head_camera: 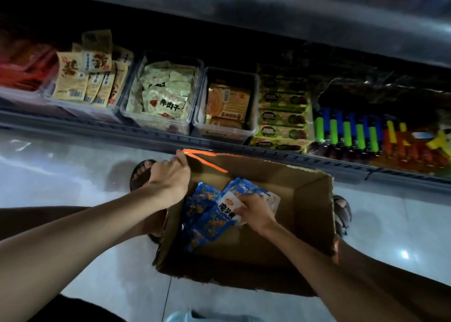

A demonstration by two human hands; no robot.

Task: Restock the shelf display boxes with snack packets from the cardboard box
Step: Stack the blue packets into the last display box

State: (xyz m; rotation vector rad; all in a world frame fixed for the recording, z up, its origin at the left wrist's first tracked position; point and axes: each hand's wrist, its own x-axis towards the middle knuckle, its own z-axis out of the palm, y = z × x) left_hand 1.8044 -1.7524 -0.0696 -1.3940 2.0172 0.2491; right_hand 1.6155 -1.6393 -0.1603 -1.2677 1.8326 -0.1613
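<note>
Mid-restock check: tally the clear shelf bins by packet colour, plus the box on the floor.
red-packet bin: 1 (blurred)
tan-packet bin: 1
pale-green-packet bin: 1
orange-packet bin: 1
cardboard box: 1
Total: 5

matt brown cardboard box (310, 207), rough torn rim by the left fingers (179, 159); glossy plastic snack packets (205, 221) under the right fingers (245, 210); clear plastic display boxes (156, 122) beyond them; glossy floor (73, 175).
</note>
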